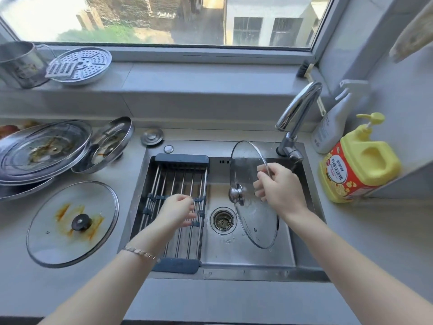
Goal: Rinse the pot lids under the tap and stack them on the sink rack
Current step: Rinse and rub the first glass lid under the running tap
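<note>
1. My right hand (278,188): grips a clear glass lid (250,221) by its rim, tilted on edge over the sink (246,254), just beside the tap (297,106).
2. My left hand (175,212): fingers loosely curled, holding nothing, above the sink rack (180,181).
3. Stained glass lid (70,242): flat on the counter (21,273), left of the sink.

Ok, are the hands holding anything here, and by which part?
The right hand grips the round clear glass pot lid by its metal rim, holding it on edge over the sink. The left hand holds nothing.
</note>
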Motion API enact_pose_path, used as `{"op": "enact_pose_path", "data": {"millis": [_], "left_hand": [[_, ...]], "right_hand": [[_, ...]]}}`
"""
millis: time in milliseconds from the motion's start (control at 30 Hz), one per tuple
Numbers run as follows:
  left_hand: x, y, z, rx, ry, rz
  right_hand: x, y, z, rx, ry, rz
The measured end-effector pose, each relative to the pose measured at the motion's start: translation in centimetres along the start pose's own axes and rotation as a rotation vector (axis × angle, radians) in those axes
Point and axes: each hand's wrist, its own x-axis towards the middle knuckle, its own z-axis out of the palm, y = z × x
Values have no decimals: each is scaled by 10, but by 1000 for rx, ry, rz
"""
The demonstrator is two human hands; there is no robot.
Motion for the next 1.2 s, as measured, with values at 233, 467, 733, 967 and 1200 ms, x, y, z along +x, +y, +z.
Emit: {"op": "enact_pose_path", "data": {"millis": [233, 467, 733, 967, 1200], "left_hand": [[16, -37, -43, 65, 57, -12], [32, -65, -85, 71, 75, -15], [47, -100, -109, 241, 19, -70], [60, -106, -111, 454, -51, -2], [81, -102, -105, 673, -143, -23]], "right_hand": [[-11, -13, 20, 125, 74, 3], [10, -20, 38, 470, 114, 149], [17, 51, 140, 683, 30, 608], [30, 78, 187, 776, 102, 694], [58, 91, 199, 677, 136, 713]]}}
